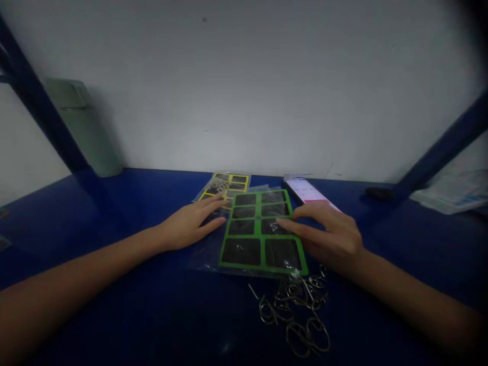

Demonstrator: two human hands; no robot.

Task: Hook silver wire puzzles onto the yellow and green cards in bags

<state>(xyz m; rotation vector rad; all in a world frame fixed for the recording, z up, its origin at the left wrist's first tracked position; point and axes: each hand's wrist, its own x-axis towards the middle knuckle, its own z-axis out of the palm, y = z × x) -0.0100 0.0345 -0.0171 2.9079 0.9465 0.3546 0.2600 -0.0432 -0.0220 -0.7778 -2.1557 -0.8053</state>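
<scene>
A green-framed card with dark squares, inside a clear plastic bag (262, 231), lies flat on the blue table (125, 213). My left hand (190, 223) rests with fingers stretched flat on the bag's left edge. My right hand (328, 234) lies on the card's right side, its fingers extended onto a dark square near a small bit of metal. Behind the green card sits a yellow-framed card in a bag (225, 185), partly covered. A heap of loose wire hooks (301, 312) lies in front of my right hand.
A phone with a lit screen (309, 193) lies behind my right hand. A pale green bottle (84, 127) stands at the back left by a blue frame post (38, 107). Another blue strut (442, 150) and papers (453, 193) are at the right. A white wall is behind.
</scene>
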